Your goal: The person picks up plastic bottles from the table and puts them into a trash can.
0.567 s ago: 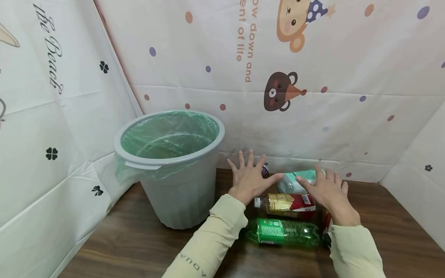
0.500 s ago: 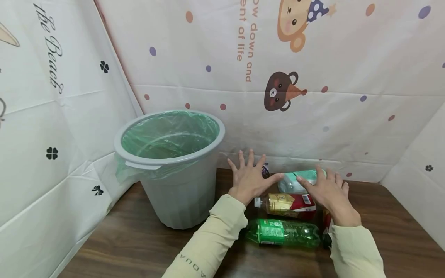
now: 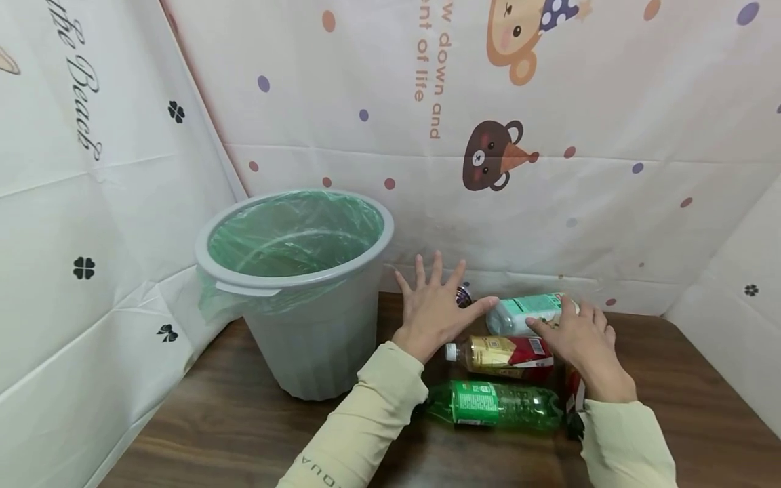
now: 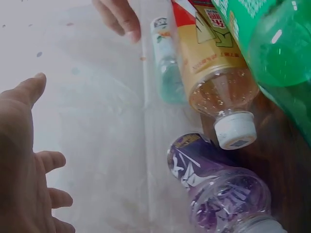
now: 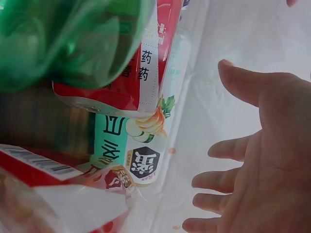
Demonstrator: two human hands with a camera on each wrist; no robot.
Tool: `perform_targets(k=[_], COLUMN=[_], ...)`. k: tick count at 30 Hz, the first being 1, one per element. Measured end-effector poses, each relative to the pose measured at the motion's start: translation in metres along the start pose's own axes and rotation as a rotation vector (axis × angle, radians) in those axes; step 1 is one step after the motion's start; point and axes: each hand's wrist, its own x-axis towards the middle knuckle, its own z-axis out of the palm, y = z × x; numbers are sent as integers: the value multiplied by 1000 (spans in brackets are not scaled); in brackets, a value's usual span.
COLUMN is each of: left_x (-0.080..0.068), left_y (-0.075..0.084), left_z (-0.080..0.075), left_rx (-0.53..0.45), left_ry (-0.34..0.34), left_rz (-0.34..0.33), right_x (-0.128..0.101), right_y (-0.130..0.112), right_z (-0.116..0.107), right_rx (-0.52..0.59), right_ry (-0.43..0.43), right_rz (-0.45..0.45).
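Observation:
Several bottles lie on the wooden table [image 3: 232, 420]: a green one [image 3: 494, 405] nearest me, a tea bottle with a red and yellow label [image 3: 506, 354], a pale white-green one [image 3: 525, 312] by the wall, and a purple one [image 3: 464, 296]. My left hand [image 3: 436, 298] hovers with fingers spread over the purple bottle [image 4: 218, 189] and holds nothing. My right hand [image 3: 573, 329] is open too, its fingers just above the pale bottle [image 5: 146, 141]. A red packet [image 5: 58, 184] lies under my right wrist.
A grey bin [image 3: 293, 291] lined with a green bag stands at the left of the bottles, close to my left forearm. Patterned cloth walls [image 3: 549, 203] close the table in at the back and on both sides.
Both hands stay spread over the bottles. My right hand has drifted slightly back toward me, so more of the pale bottle shows.

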Motion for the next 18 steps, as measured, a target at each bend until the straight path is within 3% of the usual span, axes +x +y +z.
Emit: perform_targets(k=[12,18], left_x=[-8,-15], left_y=[7,9], left_z=[-20,-32], left_rx=[-61,-97], left_ry=[35,73], left_rz=[25,40], right_x=[-6,-11], right_y=[8,11], right_z=[-1,-1], right_rx=[13,75], right_ry=[21,-18], right_rz=[63,115])
